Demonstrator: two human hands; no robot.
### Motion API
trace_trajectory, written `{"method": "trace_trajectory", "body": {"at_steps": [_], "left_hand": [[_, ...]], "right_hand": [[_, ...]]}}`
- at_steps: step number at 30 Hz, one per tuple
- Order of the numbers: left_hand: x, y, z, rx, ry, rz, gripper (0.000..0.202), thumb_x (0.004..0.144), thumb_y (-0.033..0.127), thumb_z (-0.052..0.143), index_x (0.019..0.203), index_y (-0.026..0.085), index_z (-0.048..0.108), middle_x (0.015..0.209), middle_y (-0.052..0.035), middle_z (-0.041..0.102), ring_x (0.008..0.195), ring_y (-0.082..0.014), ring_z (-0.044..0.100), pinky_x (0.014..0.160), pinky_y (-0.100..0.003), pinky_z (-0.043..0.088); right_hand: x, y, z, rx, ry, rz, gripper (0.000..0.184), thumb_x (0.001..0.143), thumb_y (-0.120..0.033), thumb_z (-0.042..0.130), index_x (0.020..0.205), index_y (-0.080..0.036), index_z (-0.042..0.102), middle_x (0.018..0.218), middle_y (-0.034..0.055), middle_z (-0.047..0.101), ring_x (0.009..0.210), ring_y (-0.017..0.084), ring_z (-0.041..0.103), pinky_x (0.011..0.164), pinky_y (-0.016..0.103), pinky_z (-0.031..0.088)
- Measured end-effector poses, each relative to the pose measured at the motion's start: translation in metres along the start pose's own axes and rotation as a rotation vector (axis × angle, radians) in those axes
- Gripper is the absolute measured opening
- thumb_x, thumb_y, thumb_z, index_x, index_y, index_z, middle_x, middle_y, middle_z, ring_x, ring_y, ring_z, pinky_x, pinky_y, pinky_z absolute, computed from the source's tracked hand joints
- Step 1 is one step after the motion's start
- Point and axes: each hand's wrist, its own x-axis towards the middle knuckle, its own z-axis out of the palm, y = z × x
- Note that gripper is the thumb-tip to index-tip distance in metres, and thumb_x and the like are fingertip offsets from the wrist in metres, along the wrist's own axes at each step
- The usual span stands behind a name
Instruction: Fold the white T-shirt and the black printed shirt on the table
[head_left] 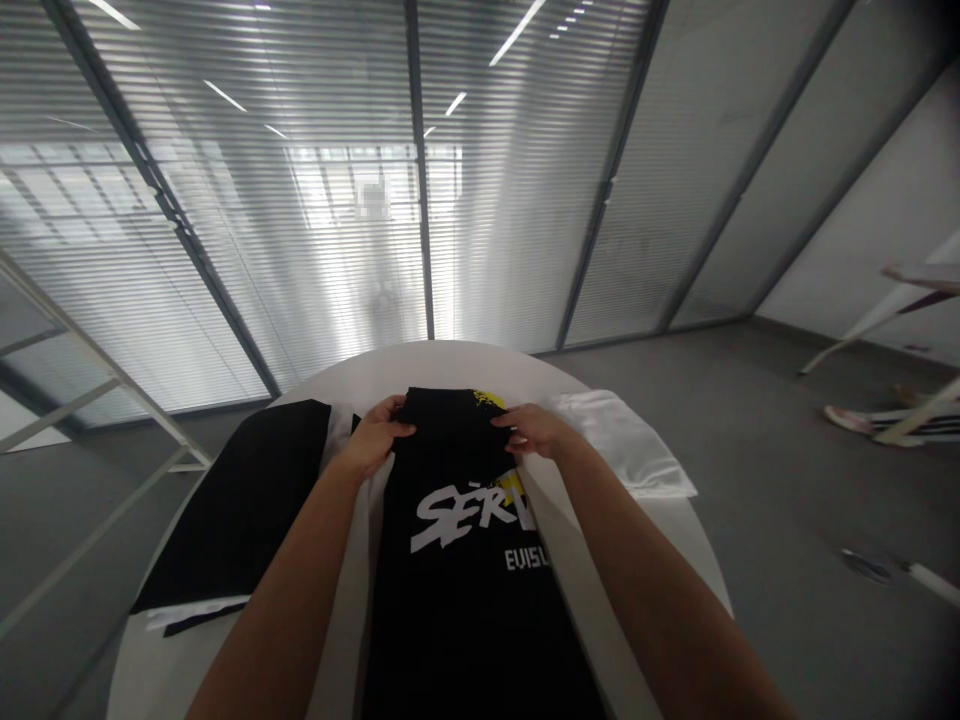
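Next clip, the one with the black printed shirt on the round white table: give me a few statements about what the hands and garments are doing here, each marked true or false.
1. Both hands grip the far edge of the black printed shirt. True: the left hand and the right hand pinch its folded far end.
2. The shirt lies on a square wooden table. False: the table is round and white.
3. A white garment lies to the right of the shirt. True.
4. The dark garment lies on the floor. False: it rests on the table, left of the shirt.
5. The shirt's print is red. False: the lettering is white with some yellow.
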Motion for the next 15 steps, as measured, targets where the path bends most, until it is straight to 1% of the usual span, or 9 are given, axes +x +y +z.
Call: {"method": "trace_trajectory", "body": {"at_steps": [3,4,6,8,10,12,15], "left_hand": [[-0.001,0.007,-0.007,0.281,0.009,0.019,0.039,0.061,0.008,0.065,0.099,0.016,0.065,0.094,-0.0048,0.068,0.088,-0.0193,0.064,0.084,-0.033,0.051],[-0.002,0.009,-0.009,0.370,0.013,0.018,0.035,0.063,0.009,0.066,0.097,0.015,0.065,0.093,-0.0056,0.068,0.086,-0.0197,0.064,0.080,-0.033,0.052],[-0.004,0.013,-0.012,0.479,0.034,-0.016,0.028,0.066,0.013,0.067,0.094,0.015,0.064,0.092,-0.0070,0.067,0.080,-0.0195,0.063,0.069,-0.031,0.055],[-0.008,0.015,-0.012,0.467,0.054,-0.093,0.032,0.070,0.018,0.068,0.101,0.017,0.061,0.096,-0.0085,0.065,0.075,-0.0194,0.062,0.055,-0.028,0.055],[-0.011,0.014,-0.011,0.374,0.062,-0.163,0.041,0.075,0.024,0.066,0.114,0.020,0.055,0.106,-0.0104,0.062,0.077,-0.0211,0.062,0.048,-0.028,0.056],[-0.013,0.012,-0.009,0.279,0.052,-0.193,0.047,0.078,0.028,0.065,0.122,0.023,0.049,0.115,-0.0126,0.058,0.086,-0.0243,0.063,0.049,-0.031,0.058],[-0.015,0.009,-0.010,0.167,0.007,-0.196,0.048,0.081,0.032,0.064,0.124,0.024,0.046,0.124,-0.0144,0.053,0.099,-0.0285,0.060,0.055,-0.040,0.062]], "right_hand": [[-0.002,-0.002,-0.003,0.016,-0.072,-0.018,0.021,0.074,-0.023,0.071,0.091,-0.019,0.058,0.081,0.0034,0.060,0.068,0.013,0.054,0.063,0.036,0.059],[-0.003,-0.003,-0.003,0.013,-0.087,-0.027,0.022,0.076,-0.025,0.069,0.094,-0.020,0.058,0.087,0.0046,0.061,0.071,0.014,0.055,0.064,0.038,0.060],[-0.006,-0.005,-0.004,-0.007,-0.107,-0.053,0.023,0.079,-0.029,0.067,0.100,-0.022,0.058,0.101,0.0073,0.061,0.078,0.017,0.056,0.064,0.041,0.060],[-0.009,-0.007,-0.004,-0.028,-0.125,-0.086,0.029,0.081,-0.034,0.065,0.108,-0.023,0.058,0.114,0.0102,0.059,0.085,0.019,0.057,0.065,0.043,0.061],[-0.012,-0.009,-0.003,-0.031,-0.135,-0.120,0.037,0.083,-0.037,0.064,0.116,-0.025,0.056,0.124,0.0119,0.055,0.092,0.022,0.057,0.066,0.044,0.061],[-0.015,-0.011,-0.002,-0.013,-0.136,-0.139,0.042,0.084,-0.038,0.063,0.122,-0.026,0.053,0.129,0.0121,0.053,0.095,0.024,0.057,0.066,0.045,0.061],[-0.019,-0.013,0.000,0.045,-0.156,-0.140,0.040,0.086,-0.037,0.061,0.124,-0.028,0.050,0.129,0.0112,0.053,0.096,0.024,0.058,0.066,0.048,0.061]]}}
